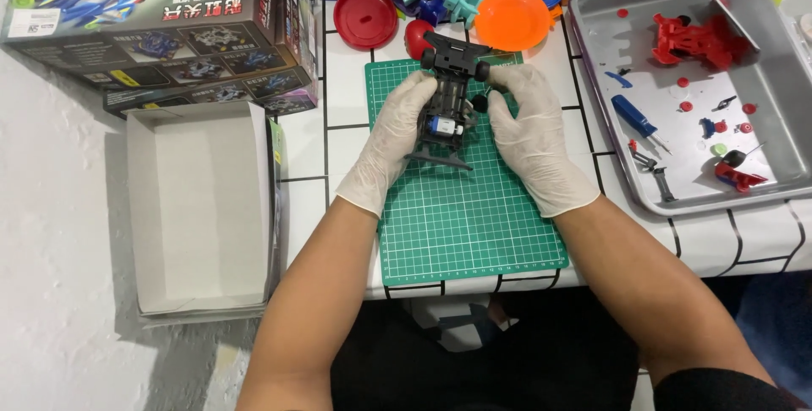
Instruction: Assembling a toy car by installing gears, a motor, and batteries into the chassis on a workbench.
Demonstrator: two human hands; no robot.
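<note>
White tiles with dark lines cover the desk (342, 90), where a green cutting mat (465, 216) lies. Above its far end, the gloved left hand (391, 136) and right hand (531, 132) each grasp a side of a black toy car chassis (448, 94). A metal tray (765, 98) sits to the right, an open cardboard box (199, 208) to the left.

One head-worn view looks steeply down — close over the green cutting mat (469, 216) on the tiled table (342, 90)

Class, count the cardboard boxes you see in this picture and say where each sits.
2: a printed toy-car box at the top left, and an open plain box below it, left of the green mat. More may lie outside the view.
</note>
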